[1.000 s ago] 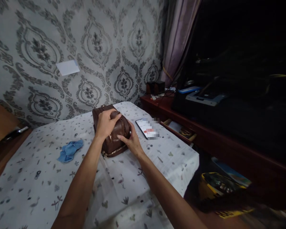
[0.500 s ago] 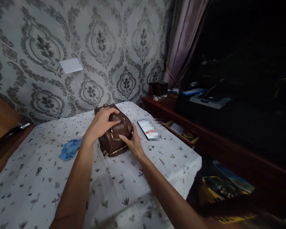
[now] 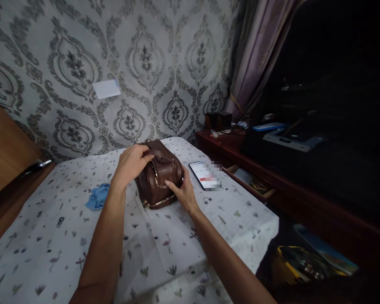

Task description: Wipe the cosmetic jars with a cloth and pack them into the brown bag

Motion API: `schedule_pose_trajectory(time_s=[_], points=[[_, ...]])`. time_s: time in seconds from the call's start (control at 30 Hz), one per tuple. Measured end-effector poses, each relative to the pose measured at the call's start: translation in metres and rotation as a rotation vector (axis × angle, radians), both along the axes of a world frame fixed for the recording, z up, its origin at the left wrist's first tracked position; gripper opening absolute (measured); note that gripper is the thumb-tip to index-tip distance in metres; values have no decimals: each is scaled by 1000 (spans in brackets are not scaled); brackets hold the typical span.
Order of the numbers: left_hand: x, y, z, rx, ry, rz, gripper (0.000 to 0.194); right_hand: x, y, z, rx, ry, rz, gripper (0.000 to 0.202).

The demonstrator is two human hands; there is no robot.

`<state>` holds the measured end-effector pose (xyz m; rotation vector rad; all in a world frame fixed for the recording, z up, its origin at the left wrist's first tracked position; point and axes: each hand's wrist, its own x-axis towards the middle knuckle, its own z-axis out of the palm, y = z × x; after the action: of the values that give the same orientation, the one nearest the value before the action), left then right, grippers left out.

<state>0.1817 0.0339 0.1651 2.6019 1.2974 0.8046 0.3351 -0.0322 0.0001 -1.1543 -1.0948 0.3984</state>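
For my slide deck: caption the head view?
Both hands, left hand and right hand, grip a brown leather bag on a patterned tablecloth.

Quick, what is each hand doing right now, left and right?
Left hand: curled over the top of the brown leather bag, gripping it.
Right hand: pressed against the bag's near side, fingers wrapped on it.
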Motion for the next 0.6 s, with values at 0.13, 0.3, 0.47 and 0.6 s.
schedule_pose_trajectory(time_s=[0.13,0.3,0.47,0.6], points=[[-1,-3,4,-43,16,-51,20,1,-1,1,3,3,13,86],[-4,-1,3,-55,26,-126,25,1,0,-2,-2,-18,18,86],[-3,-2,1,-41,33,-122,28,-6,4,-9,-41,11,8,96],[-1,-7,2,12,45,-97,29,-14,5,-10,-19,10,-31,110]])
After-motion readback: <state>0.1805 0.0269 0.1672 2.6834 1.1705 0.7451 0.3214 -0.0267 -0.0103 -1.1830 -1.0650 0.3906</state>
